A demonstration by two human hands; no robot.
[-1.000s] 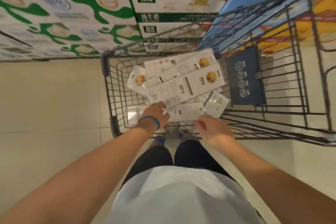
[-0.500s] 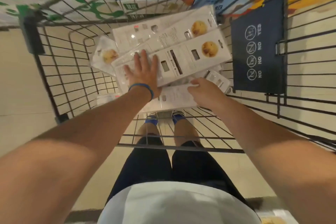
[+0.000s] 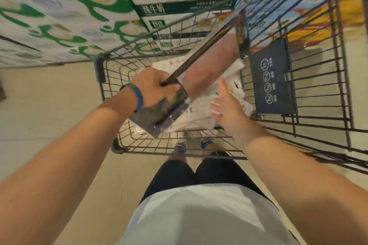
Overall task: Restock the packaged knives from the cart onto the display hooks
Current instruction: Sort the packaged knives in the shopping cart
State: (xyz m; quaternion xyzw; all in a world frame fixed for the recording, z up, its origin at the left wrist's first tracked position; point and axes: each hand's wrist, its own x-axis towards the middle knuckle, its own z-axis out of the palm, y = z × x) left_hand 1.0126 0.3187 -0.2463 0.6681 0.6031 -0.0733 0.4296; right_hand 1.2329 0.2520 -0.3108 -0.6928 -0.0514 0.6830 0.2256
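Inside the wire shopping cart point(image 3: 100, 69) lies a loose pile of packaged knives point(image 3: 199, 119), and over that cart the left hand point(image 3: 155, 89) grips one long knife package point(image 3: 208, 65) near its lower end, angled up past the cart's rim, likely bound for the hooks, while the right hand point(image 3: 229, 110) hovers spread and empty.

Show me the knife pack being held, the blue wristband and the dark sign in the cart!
knife pack point(image 3: 205, 65): head view, on its pale card face.
wristband point(image 3: 137, 95): head view, on the blue strap.
sign point(image 3: 282, 89): head view, on the plain dark panel right of the symbols.
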